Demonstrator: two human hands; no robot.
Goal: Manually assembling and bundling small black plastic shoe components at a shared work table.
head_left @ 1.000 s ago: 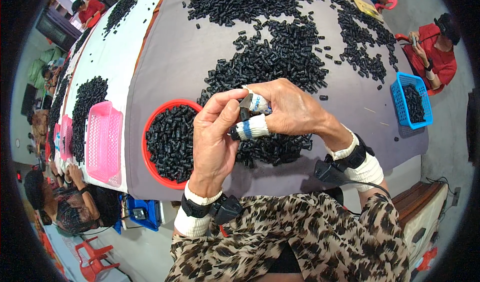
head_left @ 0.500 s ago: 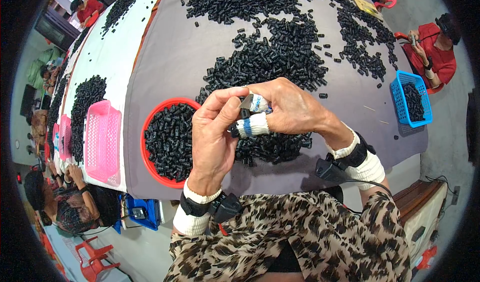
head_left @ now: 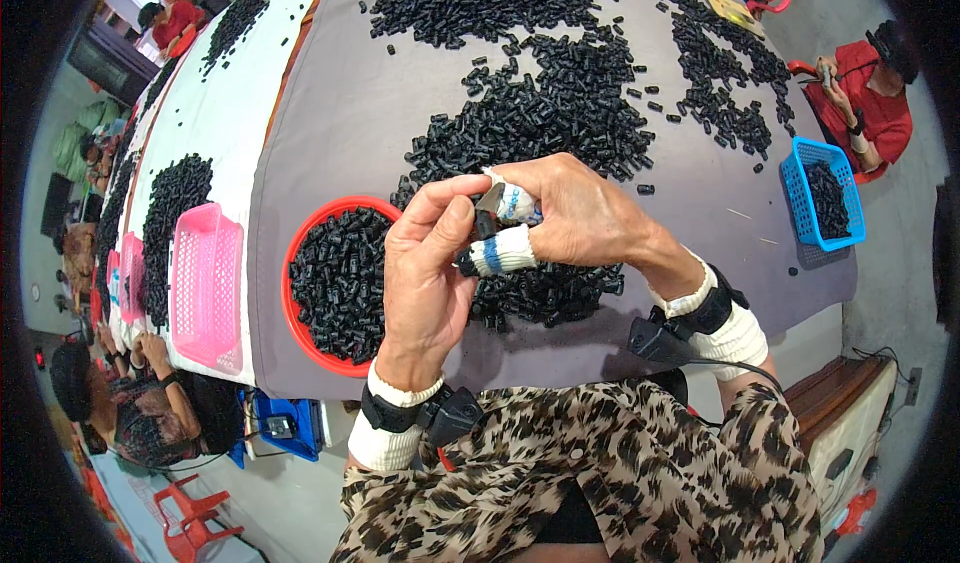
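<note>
Over the right edge of the red bowl [head_left: 291, 308], the left hand [head_left: 422, 288] pinches a small black piece [head_left: 485, 225], and farther right of that bowl the right hand [head_left: 590, 213], two digits wrapped in white, grips a small metal blade [head_left: 490, 199] against the piece.

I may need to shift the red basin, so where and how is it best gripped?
Probably by the left rim of the red basin, coming from the person's left. That curved edge is exposed beside gray cloth, while the left grip overlaps the right side in this view. Black pieces fill it, so supporting the opposite rim too may keep it level.
</note>
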